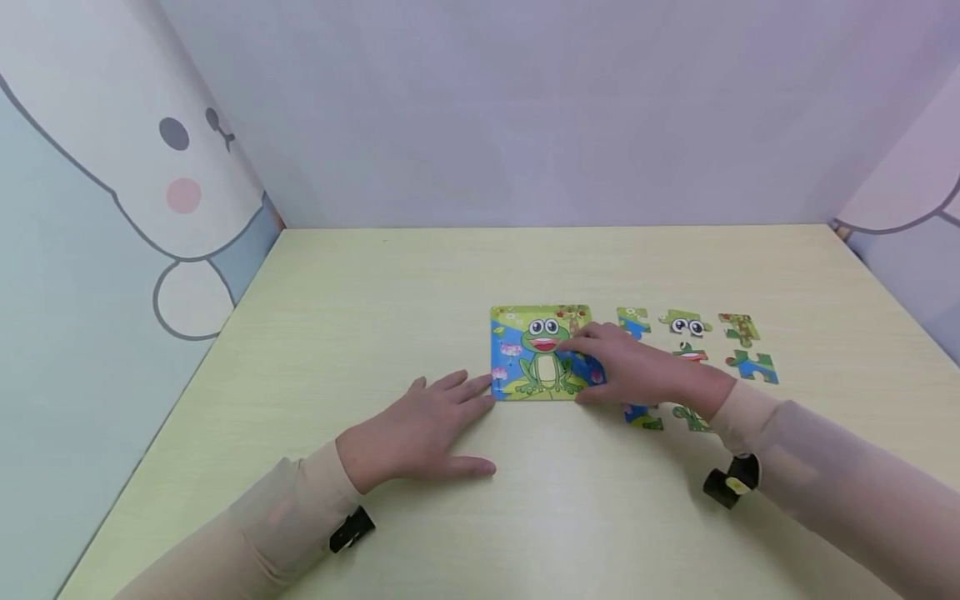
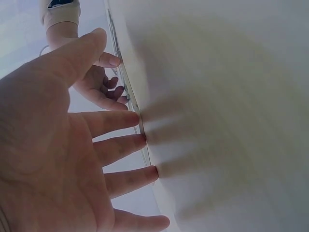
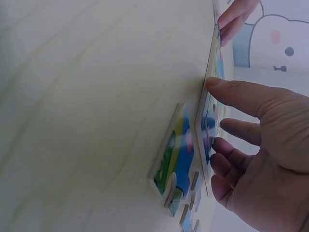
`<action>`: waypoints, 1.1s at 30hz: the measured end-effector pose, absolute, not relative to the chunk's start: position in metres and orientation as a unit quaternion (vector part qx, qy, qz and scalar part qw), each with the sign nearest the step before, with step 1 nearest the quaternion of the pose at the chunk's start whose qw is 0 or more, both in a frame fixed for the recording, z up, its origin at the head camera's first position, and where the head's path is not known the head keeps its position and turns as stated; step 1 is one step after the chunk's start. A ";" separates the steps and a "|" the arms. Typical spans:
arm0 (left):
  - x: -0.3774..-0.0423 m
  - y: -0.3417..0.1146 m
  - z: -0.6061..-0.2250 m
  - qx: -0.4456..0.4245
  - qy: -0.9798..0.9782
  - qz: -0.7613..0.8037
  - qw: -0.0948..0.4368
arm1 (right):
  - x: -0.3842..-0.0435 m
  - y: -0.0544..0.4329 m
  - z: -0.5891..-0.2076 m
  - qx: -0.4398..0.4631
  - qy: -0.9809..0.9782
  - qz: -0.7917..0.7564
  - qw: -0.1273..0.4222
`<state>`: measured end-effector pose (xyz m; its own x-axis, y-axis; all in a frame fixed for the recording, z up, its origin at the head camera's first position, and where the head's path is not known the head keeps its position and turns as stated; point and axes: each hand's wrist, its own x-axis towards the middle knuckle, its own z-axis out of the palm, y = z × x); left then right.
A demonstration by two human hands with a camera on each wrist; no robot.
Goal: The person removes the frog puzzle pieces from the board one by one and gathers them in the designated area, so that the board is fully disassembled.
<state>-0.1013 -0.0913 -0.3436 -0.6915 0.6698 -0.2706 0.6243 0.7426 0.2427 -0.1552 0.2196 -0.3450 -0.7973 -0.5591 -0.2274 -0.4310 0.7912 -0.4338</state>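
A flat puzzle board [image 1: 546, 371] with a green frog picture lies on the table. My left hand [image 1: 423, 429] is spread beside it, its straight fingertips touching the board's left edge. My right hand [image 1: 637, 367] grips the board's right part, thumb at the near edge, index finger over the picture and other fingers curled. In the right wrist view, the thumb rests on the rim of the puzzle board [image 3: 206, 104]. Loose frog puzzle pieces lie to the right, among them an eye piece [image 1: 686, 324] and a blue-green corner piece [image 3: 176, 154]. My right arm partly covers some pieces.
The light wooden table [image 1: 375, 283] runs back to a pale curtain [image 1: 555, 125]. A panel with a white cartoon animal [image 1: 180, 158] stands along the left, and another panel edges the right. A tree piece [image 1: 741, 327] lies at the right of the loose pieces.
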 end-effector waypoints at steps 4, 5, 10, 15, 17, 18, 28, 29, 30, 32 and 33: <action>-0.101 -0.092 -0.342 0.351 0.917 0.068 0.176 | -0.156 0.220 -0.344 -0.264 0.928 -0.189 0.181; -0.101 -0.092 -0.342 0.351 0.917 0.068 0.176 | -0.156 0.220 -0.344 -0.262 0.929 -0.190 0.179; -0.101 -0.092 -0.343 0.353 0.917 0.067 0.172 | -0.154 0.219 -0.344 -0.274 0.930 -0.188 0.158; -0.101 -0.093 -0.342 0.352 0.918 0.065 0.170 | -0.151 0.218 -0.345 -0.281 0.930 -0.192 0.141; -0.101 -0.093 -0.342 0.351 0.919 0.064 0.171 | -0.150 0.218 -0.345 -0.276 0.930 -0.199 0.142; -0.101 -0.093 -0.342 0.350 0.919 0.064 0.171 | -0.150 0.218 -0.345 -0.273 0.929 -0.203 0.144; -0.101 -0.093 -0.343 0.353 0.918 0.066 0.168 | -0.150 0.225 -0.343 -0.257 0.909 -0.282 0.165; -0.101 -0.093 -0.343 0.353 0.918 0.067 0.168 | -0.149 0.228 -0.343 -0.253 0.906 -0.296 0.167; -0.101 -0.093 -0.344 0.353 0.918 0.067 0.168 | -0.149 0.232 -0.342 -0.253 0.902 -0.309 0.166; -0.101 -0.093 -0.344 0.353 0.918 0.067 0.167 | -0.146 0.242 -0.338 -0.249 0.902 -0.316 0.158; -0.101 -0.093 -0.344 0.353 0.918 0.066 0.166 | -0.145 0.249 -0.337 -0.245 0.902 -0.319 0.156</action>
